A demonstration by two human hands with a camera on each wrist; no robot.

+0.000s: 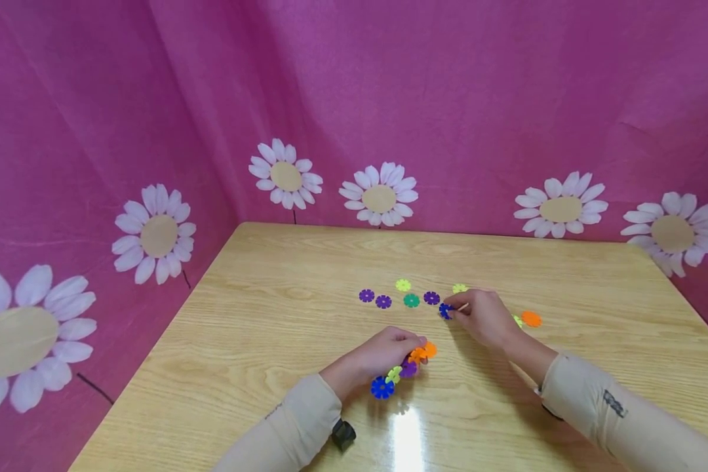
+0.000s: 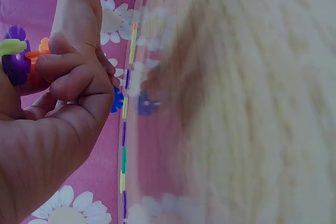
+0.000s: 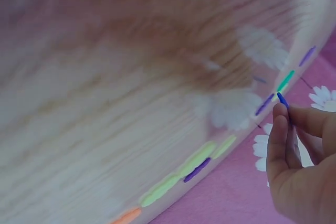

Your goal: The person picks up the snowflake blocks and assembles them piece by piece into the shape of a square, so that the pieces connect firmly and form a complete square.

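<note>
My left hand grips a short chain of notched plastic discs near the front middle of the table. Orange discs sit at its fingers, followed by a purple disc, a yellow-green disc and a blue disc at the low end. Farther forward and to the right, my right hand pinches a single blue notched disc by its edge. The right wrist view shows that blue disc edge-on between thumb and fingers. Part of the chain is hidden behind the left fingers.
Loose discs lie across the table: purple discs, a green disc, yellow-green discs and, right of my right hand, an orange disc. A pink curtain with printed daisies hangs behind and at left.
</note>
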